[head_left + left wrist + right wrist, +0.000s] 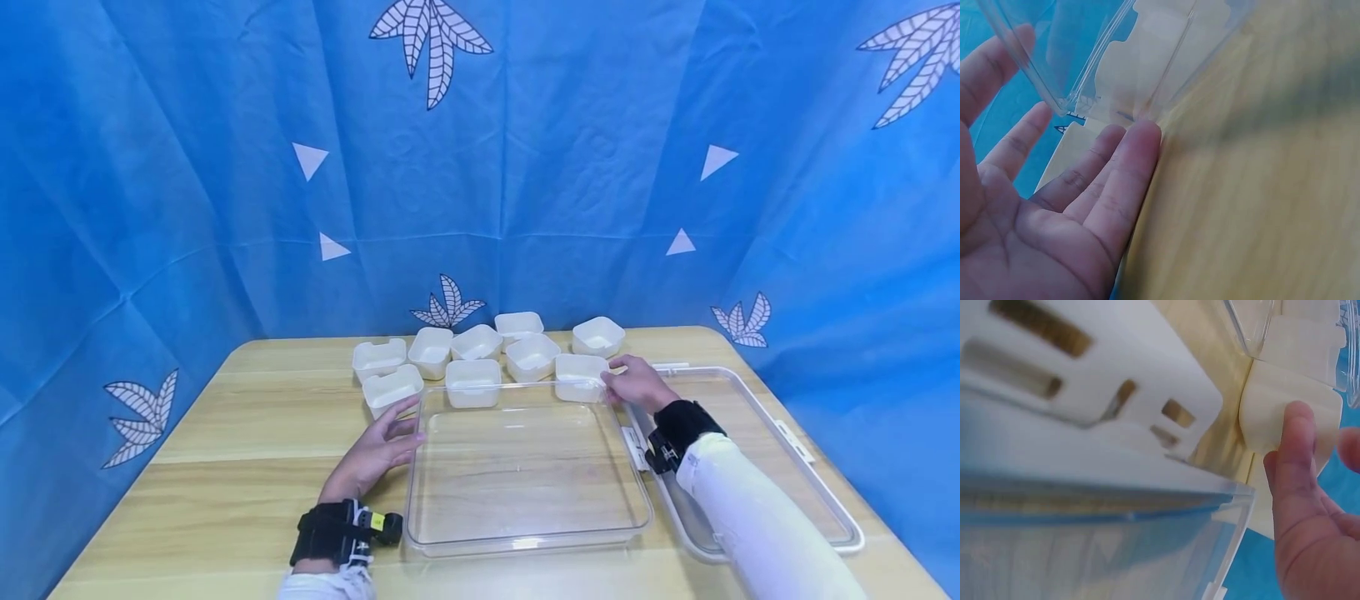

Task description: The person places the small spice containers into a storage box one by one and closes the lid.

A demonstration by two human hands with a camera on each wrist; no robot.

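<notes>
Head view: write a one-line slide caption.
Left hand at a clear plastic bin, right hand at one of nine small white containers, a white-rimmed lid alongside.

The right fingers [1296, 447] partly hide one pale cup [1271, 403].

Behind the box [525, 475] stand tubs [533, 358] (the lid [750, 433] lies to its right)

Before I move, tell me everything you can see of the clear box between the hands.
The clear box looks like transparent plastic: shallow, rectangular and rimmed, its corners rounded, with the wooden table showing through its base. It appears to rest flat, open side up and uncovered. A white-rimmed lid lies to its right. The fingers of the left hand appear to touch its left side.
</notes>
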